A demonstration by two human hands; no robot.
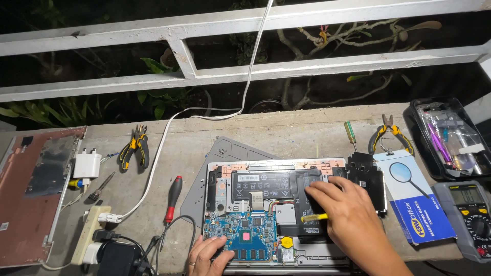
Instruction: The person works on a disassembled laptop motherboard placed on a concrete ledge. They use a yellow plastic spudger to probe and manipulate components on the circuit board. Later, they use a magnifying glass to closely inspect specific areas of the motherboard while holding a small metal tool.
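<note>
1. Two hands (353, 214) on an opened grey laptop chassis (276, 214), bottom cover off, lying flat at the near edge of the concrete worktop (286, 130).
2. Right hand clenched around a slim yellow-handled tool (314, 217); its tip sits beside the black rectangular battery pack (266, 186). Which part the tip touches: can't tell.
3. Left hand (207, 255) released, fingers spread flat, pressing on the lower left corner of the blue circuit board (240, 237). Grips nothing.
4. Handling judgement: chassis is stiff and fairly light, so steady it by the metal frame edges. Board is fragile; keep off the chips and the pink centre pad. The battery looks rigid but shouldn't be pried or bent.
5. Around it: red-handled screwdriver (173, 199) just left of the chassis, yellow-and-black pliers (134, 147) further left, white plug adapter (87, 164), white power strip (92, 225).
6. Right side: green-handled screwdriver (350, 132), yellow-handled cutters (389, 134), blue magnifier card (417, 204), grey multimeter (468, 217), clear-lidded black parts case (447, 138).
</note>
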